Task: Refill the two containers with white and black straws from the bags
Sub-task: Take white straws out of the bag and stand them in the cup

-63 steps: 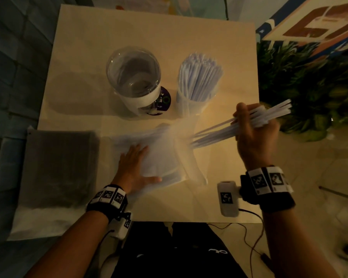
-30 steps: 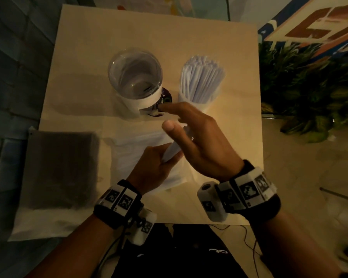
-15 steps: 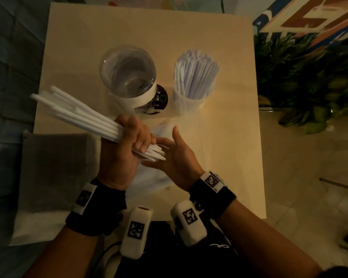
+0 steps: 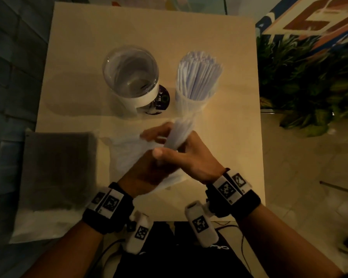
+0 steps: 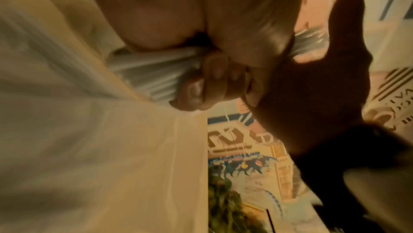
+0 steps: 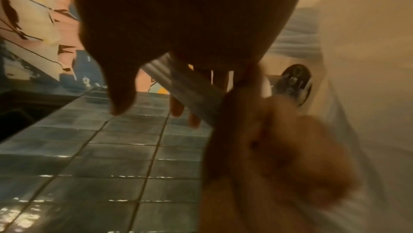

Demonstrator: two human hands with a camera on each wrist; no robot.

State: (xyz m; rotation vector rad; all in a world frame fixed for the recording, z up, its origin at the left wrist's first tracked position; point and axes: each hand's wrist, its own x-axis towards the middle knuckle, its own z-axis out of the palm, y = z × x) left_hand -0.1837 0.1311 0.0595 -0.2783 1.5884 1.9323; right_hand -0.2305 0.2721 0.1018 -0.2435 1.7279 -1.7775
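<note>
My left hand (image 4: pixel 147 173) grips a bundle of white straws (image 4: pixel 179 133), blurred with motion and pointing toward the clear container of white straws (image 4: pixel 197 83). In the left wrist view its fingers (image 5: pixel 201 86) curl round the white straws (image 5: pixel 145 76). My right hand (image 4: pixel 191 157) lies against the bundle with thumb out and fingers straight; in the right wrist view the straws (image 6: pixel 190 91) cross its fingers. The empty clear container (image 4: pixel 131 75) stands to the left. The bag of white straws (image 4: pixel 125 153) lies under my hands, the bag of black straws (image 4: pixel 58 167) to its left.
The beige table (image 4: pixel 88 47) ends just right of the straw container. Potted plants (image 4: pixel 309 87) stand beyond its right edge. A dark round disc (image 4: pixel 162 99) lies at the empty container's foot. A blue tiled floor lies to the left.
The bundle in my left hand has swung from pointing upper left to pointing at the white straw container. My right hand moved from the straw ends to lie along the bundle.
</note>
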